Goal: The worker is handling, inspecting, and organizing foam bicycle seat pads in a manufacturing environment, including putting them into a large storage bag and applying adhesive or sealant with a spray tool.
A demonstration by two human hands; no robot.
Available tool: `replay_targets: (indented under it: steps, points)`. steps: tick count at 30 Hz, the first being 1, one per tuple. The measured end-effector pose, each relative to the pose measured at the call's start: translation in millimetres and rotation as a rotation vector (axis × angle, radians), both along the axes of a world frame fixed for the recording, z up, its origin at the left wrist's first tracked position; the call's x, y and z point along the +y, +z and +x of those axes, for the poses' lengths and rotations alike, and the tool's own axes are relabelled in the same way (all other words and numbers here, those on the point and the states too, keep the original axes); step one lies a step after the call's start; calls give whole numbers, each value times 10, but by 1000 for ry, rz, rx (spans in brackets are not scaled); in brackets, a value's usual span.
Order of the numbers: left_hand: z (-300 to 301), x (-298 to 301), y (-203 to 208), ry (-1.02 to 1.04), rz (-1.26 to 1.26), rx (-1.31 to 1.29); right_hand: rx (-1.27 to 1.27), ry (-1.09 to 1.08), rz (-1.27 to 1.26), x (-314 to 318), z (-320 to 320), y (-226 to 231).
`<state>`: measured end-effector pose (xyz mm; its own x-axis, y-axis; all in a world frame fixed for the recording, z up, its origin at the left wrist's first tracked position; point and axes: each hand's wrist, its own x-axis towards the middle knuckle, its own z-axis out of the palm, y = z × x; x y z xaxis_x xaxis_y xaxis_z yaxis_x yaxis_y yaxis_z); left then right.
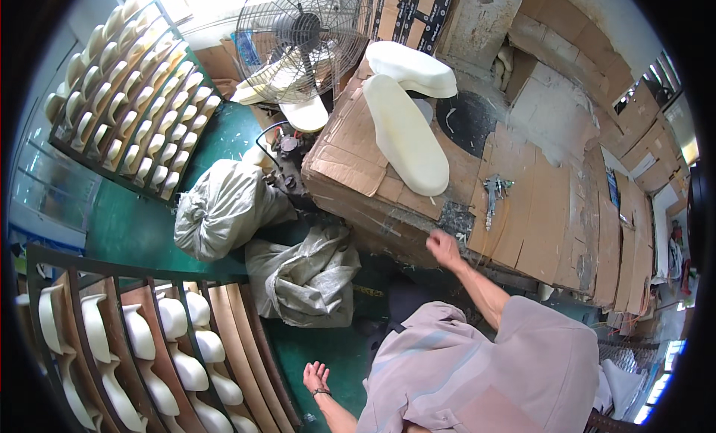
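My right hand (444,249) is closed, fingers curled in, just off the front edge of a cardboard-covered bench (537,231); nothing shows in it. My left hand (316,378) hangs low by a rack, palm up, fingers loosely bent and apart, empty, with a dark bracelet at the wrist. On the bench a long cream sole-shaped foam piece (409,138) lies with one end towards me. Behind it lies a second cream foam piece (412,67), touching or overlapping the first. To their right, a metal spray gun (494,198) rests on the cardboard.
Slatted racks of cream moulded pieces stand at near left (173,319) and far left (134,97). Two whitish sacks (224,209) (309,276) sit on the green floor beside the bench. Behind them is a large caged fan (306,30). A dark round patch (466,123) marks the bench top.
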<state>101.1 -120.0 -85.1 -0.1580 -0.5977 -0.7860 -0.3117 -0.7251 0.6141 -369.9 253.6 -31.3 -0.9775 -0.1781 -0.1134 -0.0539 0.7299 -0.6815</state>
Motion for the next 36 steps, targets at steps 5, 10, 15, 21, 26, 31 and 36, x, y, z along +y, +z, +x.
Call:
replay_targets:
  steps: [5,10,15,21,26,31,36]
  points:
    - [38,510,-48,175,164,-16,590,25,234,-353,-1574,704]
    - [-177,727,-225,-28,488,672,421,201,313,-725,-2173,294]
    - [-568,814,-425,13,445,328,419,219,294,-589,-2256,218]
    - [-877,900,-397,94,370,-54,314,112,152,-441,-2706,650]
    - [-1725,410,299,-153,-38,-51,224,16,-66,-558,-3927,517]
    - [-3031,36,877,-249,-176,80,-218,106,-447,-25,-4396,360]
    - [-3413,132,1210,-166,-305,214,-200,282,-559,-569,-4157,328]
